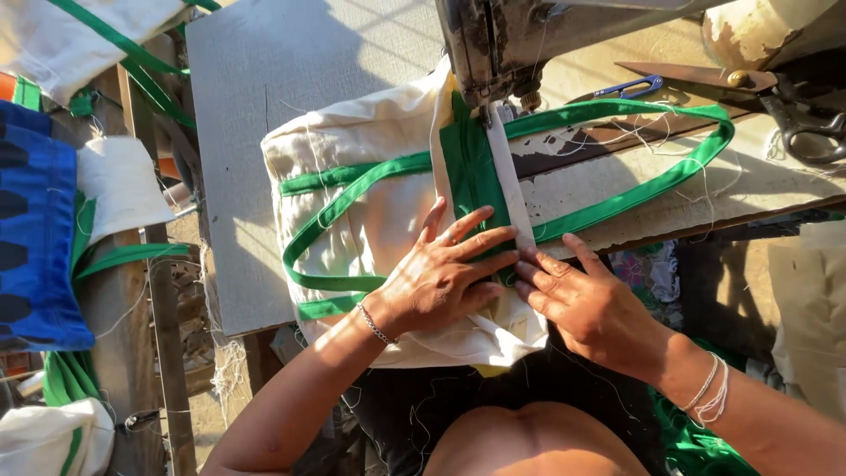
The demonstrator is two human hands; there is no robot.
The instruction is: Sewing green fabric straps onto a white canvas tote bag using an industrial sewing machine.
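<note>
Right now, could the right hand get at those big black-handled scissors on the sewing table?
Probably yes. The right hand presses the cream fabric near the table's front edge; the scissors lie to its right, with only the green strap and loose threads between.

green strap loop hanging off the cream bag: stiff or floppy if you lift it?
Probably floppy: the green strap loop curves loosely across the table and follows the surface. Likely light, being thin flat webbing. It may snag, since loose threads lie around it. Both hands, left hand and right hand, press the cream bag flat.
</note>
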